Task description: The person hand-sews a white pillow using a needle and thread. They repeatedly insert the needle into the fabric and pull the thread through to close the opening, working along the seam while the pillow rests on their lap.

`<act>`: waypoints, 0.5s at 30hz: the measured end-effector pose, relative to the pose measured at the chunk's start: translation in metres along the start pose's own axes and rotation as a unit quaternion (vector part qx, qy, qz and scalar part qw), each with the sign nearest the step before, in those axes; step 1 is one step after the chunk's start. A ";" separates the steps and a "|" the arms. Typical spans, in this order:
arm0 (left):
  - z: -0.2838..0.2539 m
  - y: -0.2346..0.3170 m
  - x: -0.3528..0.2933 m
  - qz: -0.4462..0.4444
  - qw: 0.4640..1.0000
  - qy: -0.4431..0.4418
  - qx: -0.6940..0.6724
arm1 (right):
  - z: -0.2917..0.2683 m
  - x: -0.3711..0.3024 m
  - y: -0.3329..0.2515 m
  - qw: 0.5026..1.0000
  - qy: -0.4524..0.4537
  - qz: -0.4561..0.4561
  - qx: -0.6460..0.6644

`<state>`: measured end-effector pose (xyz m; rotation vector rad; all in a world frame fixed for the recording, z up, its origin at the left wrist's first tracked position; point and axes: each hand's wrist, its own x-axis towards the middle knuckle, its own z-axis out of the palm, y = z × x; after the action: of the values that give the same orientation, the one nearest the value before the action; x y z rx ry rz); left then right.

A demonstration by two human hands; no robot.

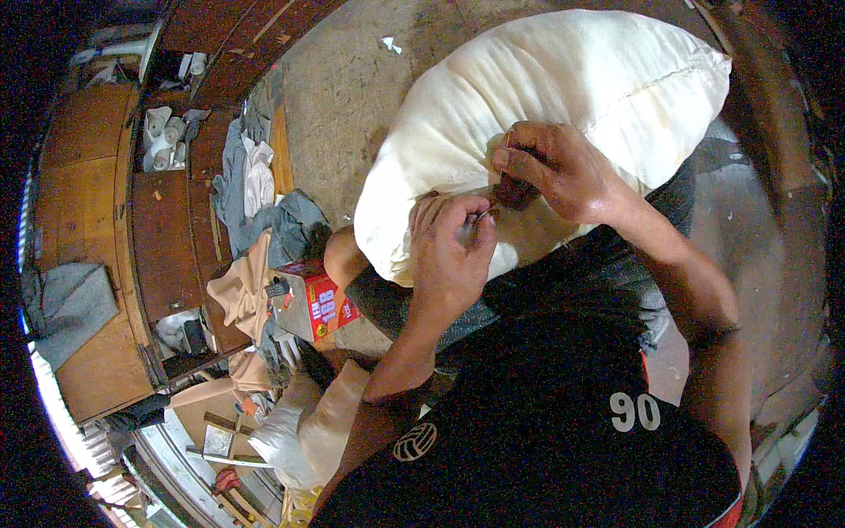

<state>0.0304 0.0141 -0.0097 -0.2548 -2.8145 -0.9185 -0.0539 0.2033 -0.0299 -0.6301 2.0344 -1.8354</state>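
So the fat white cushion (563, 79) is right under the fingers, across the lap. Left hand (451, 242) and right hand (563, 172) both have fingers curled in narrow; can't tell what's pinched, since the knuckles block it. Left of the left fingers there's a red package (321, 299) with big pale lettering, grey cloth (295, 229) and tan cloth (246, 286). White scrap (391, 45) lies beyond them. Black shirt (528, 440) below the fingers has white numerals plus a ball emblem.

Two hands (451, 260) (570, 174), one cream cushion (515, 92) at one o'clock and one red package (322, 308) at eight o'clock were visible.
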 end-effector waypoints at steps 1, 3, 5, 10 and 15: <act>0.001 0.000 0.000 0.005 1.000 0.002 0.005 | -0.001 0.002 0.004 0.999 0.003 -0.030 -0.018; 0.003 0.001 -0.001 0.015 1.000 0.006 0.016 | -0.001 0.002 0.008 0.999 -0.008 -0.033 -0.006; 0.006 -0.002 -0.001 0.027 0.999 0.020 0.014 | 0.000 0.000 0.010 0.998 -0.036 0.024 0.052; 0.009 -0.005 -0.006 0.088 0.994 0.060 0.022 | -0.004 0.002 0.011 0.981 -0.082 0.085 0.152; 0.016 -0.022 -0.016 0.203 0.973 0.096 0.045 | -0.006 0.007 0.015 0.976 -0.104 0.125 0.144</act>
<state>0.0392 0.0040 -0.0382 -0.6612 -2.4821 -0.6804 -0.0642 0.2061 -0.0433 -0.4409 1.5946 -1.7841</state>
